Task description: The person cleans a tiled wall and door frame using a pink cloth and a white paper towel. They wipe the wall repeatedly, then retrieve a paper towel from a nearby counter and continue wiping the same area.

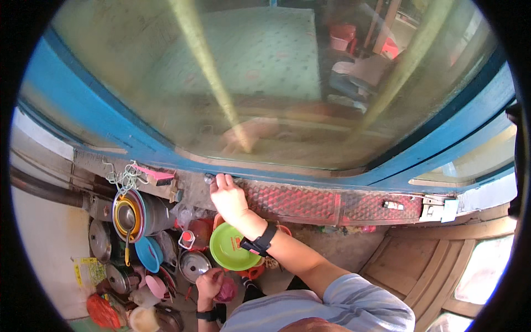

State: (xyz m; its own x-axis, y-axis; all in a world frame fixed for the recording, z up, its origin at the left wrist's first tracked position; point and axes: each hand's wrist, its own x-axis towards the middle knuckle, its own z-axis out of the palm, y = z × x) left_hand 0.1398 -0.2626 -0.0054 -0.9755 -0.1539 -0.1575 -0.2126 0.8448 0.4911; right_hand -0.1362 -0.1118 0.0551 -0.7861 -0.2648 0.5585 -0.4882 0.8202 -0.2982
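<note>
My right hand reaches across to the windowsill, its fingers bent against the bottom rail of the blue window frame. A small shiny object shows at its fingertips, too small to name; whether the fingers grip it is unclear. Below the right forearm is a lime green plastic basin. My left hand hangs low with curled fingers, close beside a magenta plastic bag. I cannot tell whether it holds the bag. A metal pot lid lies just above the left hand in view.
Red textured tiles line the sill, with a small packet on them. Pastel hangers and a pink brush lie at its left. Below stand nested basins with a yellow strainer, a blue basin and a capped jug. Right is a wooden door.
</note>
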